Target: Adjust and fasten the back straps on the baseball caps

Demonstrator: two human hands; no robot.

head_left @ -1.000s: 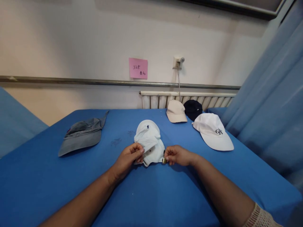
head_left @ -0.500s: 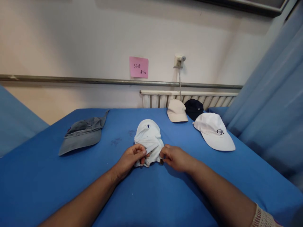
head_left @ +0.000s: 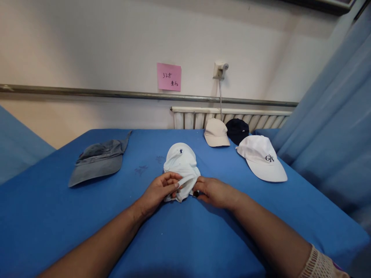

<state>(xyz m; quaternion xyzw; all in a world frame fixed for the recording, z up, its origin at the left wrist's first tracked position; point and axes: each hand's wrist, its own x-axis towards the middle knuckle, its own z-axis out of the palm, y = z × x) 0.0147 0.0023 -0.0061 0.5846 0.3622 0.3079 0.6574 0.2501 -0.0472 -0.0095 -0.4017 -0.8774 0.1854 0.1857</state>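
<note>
A pale, almost white baseball cap [head_left: 182, 162] with a small dark emblem lies in the middle of the blue-covered table [head_left: 162, 239], its back strap side towards me. My left hand [head_left: 162, 189] pinches the cap's strap between thumb and fingers at the left. On the right edge of the same cap, my right hand [head_left: 213, 191] is closed, with its fingertips at the strap's buckle end. A small dark bit of the buckle shows under those fingers; the rest is hidden.
A grey cap [head_left: 100, 158] lies to the left. Towards the back right are a beige cap [head_left: 216, 133], a black cap [head_left: 237, 130] and a white cap with dark letters [head_left: 262, 158]. Behind the table are a radiator [head_left: 197, 117] and a metal rail [head_left: 116, 93]; a blue curtain [head_left: 333, 127] hangs at right.
My right hand has moved slightly left, in against the cap, and its fingers now cover most of the brass-coloured buckle. My left hand keeps its pinch on the strap. The view has shifted slightly.
</note>
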